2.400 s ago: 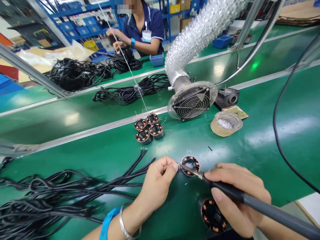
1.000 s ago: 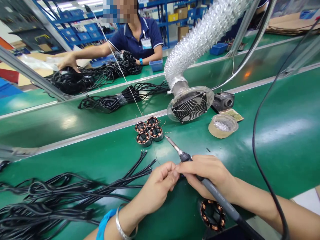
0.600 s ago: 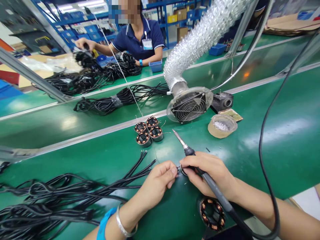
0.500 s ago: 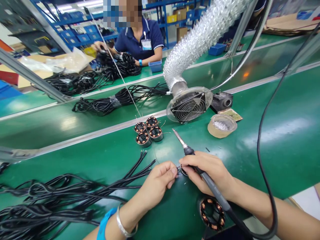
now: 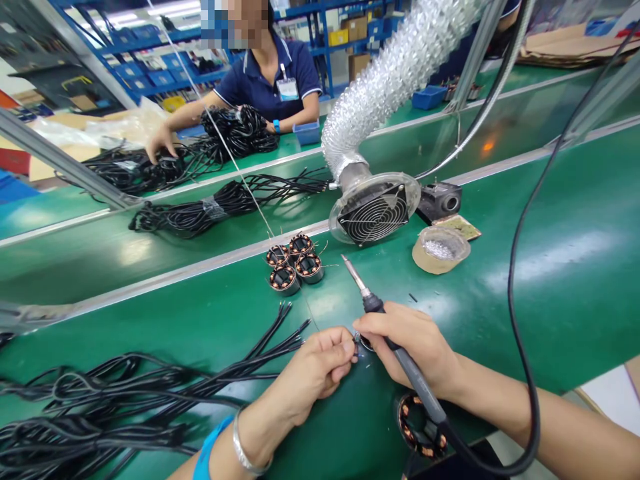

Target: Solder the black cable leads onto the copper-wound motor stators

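Observation:
My right hand (image 5: 417, 343) is closed around the handle of a soldering iron (image 5: 410, 373), its bare metal tip pointing up and away over the bench. A small round metal-rimmed piece (image 5: 367, 342) shows under the right fingertips, mostly hidden. Close by on the left, my left hand (image 5: 327, 360) pinches a thin wire (image 5: 313, 315), and its small dark end pokes out at the fingertips. Below my right hand sits a motor stator (image 5: 420, 427) with copper windings, partly covered by the iron and its cord. Several more stators (image 5: 283, 279) stand grouped farther off.
Black cables (image 5: 150, 400) spread across the left of the green bench (image 5: 550, 280). A fume extractor fan (image 5: 375, 210) hangs ahead on a foil duct. Right of it are an iron holder (image 5: 440, 201) and a tub (image 5: 441, 250). A co-worker (image 5: 275, 73) handles cable bundles opposite.
The co-worker's hand has reached leftward onto another cable bundle. My hands keep nearly the same pose, with the view shifted slightly.

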Demonstrator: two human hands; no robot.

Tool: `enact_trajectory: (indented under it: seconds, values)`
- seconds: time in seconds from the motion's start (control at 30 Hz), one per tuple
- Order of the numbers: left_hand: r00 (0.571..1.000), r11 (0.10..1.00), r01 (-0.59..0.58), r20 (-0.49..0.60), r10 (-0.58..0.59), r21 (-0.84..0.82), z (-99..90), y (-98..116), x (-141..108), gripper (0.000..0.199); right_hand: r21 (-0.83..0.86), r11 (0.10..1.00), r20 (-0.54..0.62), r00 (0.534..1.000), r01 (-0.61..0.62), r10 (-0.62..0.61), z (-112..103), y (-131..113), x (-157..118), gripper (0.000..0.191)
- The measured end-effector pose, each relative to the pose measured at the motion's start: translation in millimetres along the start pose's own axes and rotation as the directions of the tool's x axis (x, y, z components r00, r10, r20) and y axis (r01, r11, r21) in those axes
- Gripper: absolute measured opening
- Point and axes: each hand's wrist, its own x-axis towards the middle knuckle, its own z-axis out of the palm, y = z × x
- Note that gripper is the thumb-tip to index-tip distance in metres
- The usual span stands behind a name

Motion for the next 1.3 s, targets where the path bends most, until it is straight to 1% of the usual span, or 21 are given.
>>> enact_trajectory:
  seconds: [0.07, 0.13, 0.2, 0.27, 0.37, 0.5, 0.57, 0.67, 0.83, 0.9, 0.97, 1.03, 1.13, 1.23, 1.3]
  values:
    - [0.996, 0.995, -0.069, -0.052, 0.073, 0.071, 0.9, -1.6, 0.2, 0.041, 0.022, 1.0, -0.009, 1.0, 0.011, -0.011, -1.2, 1.2, -2.8, 0.027]
    - [0.982, 0.976, -0.146, -0.094, 0.162, 0.159, 1.6, -2.7, 0.6, 0.043, 0.058, 0.998, -0.013, 0.999, 0.03, -0.03, -2.7, 2.3, -6.5, 0.029]
    - [0.967, 0.954, -0.202, -0.11, 0.231, 0.222, 2.0, -2.6, 1.3, 0.044, 0.096, 0.994, -0.012, 0.999, 0.05, -0.049, -4.0, 3.2, -10.3, 0.031]
    - [0.955, 0.939, -0.233, -0.121, 0.27, 0.252, 2.1, -1.5, 2.0, 0.045, 0.125, 0.99, 0.001, 0.998, 0.064, -0.065, -4.5, 4.0, -13.1, 0.032]
    - [0.949, 0.93, -0.248, -0.125, 0.29, 0.273, 2.2, 0.5, 1.7, 0.045, 0.142, 0.987, 0.023, 0.997, 0.071, -0.075, -4.3, 5.3, -14.4, 0.032]
    - [0.969, 0.933, -0.228, -0.028, 0.246, 0.279, 2.7, 0.5, -2.1, 0.044, 0.118, 0.993, 0.009, 1.0, -0.001, 0.0, -5.7, 5.9, -9.3, 0.028]
    - [0.97, 0.919, -0.231, 0.004, 0.243, 0.32, 2.8, -0.9, -4.2, 0.043, 0.123, 0.992, 0.012, 0.999, -0.041, 0.04, -7.2, 4.8, -5.1, 0.026]
    - [0.958, 0.871, -0.265, 0.009, 0.287, 0.414, 2.1, -2.8, -6.5, 0.039, 0.18, 0.983, 0.033, 0.999, -0.042, 0.036, -8.6, 1.6, 0.4, 0.027]
    - [0.944, 0.78, -0.291, 0.035, 0.328, 0.554, 1.8, 2.0, -11.3, 0.027, 0.205, 0.978, 0.045, 0.998, 0.03, -0.04, -8.3, -2.2, 3.8, 0.027]
    - [0.94, 0.734, -0.282, 0.022, 0.342, 0.618, 2.0, 6.0, -13.0, 0.023, 0.216, 0.976, 0.016, 1.0, 0.019, -0.023, -9.1, -3.3, 3.0, 0.027]
    - [0.937, 0.718, -0.273, 0.008, 0.349, 0.641, 2.0, 9.1, -13.2, 0.021, 0.237, 0.971, -0.007, 1.0, -0.023, 0.025, -9.9, -4.5, 1.2, 0.027]
    - [0.938, 0.753, -0.28, 0.002, 0.348, 0.596, 1.7, 10.2, -11.7, 0.025, 0.241, 0.968, 0.007, 0.998, -0.063, 0.063, -9.8, -5.6, -1.3, 0.027]
    - [0.958, 0.862, -0.252, -0.014, 0.288, 0.439, 1.7, 8.9, -7.9, 0.034, 0.196, 0.979, 0.024, 0.998, -0.064, 0.06, -7.4, -6.8, -5.2, 0.026]
    - [0.992, 0.966, -0.116, -0.02, 0.124, 0.233, 3.2, 6.8, -4.4, 0.042, 0.187, 0.982, -0.012, 1.0, -0.026, 0.029, -3.4, -7.9, -8.0, 0.026]
    - [1.0, 0.994, -0.021, 0.001, 0.021, 0.109, 4.6, 5.5, -2.6, 0.043, 0.224, 0.974, -0.054, 0.998, -0.018, 0.031, -1.0, -9.2, -9.4, 0.028]
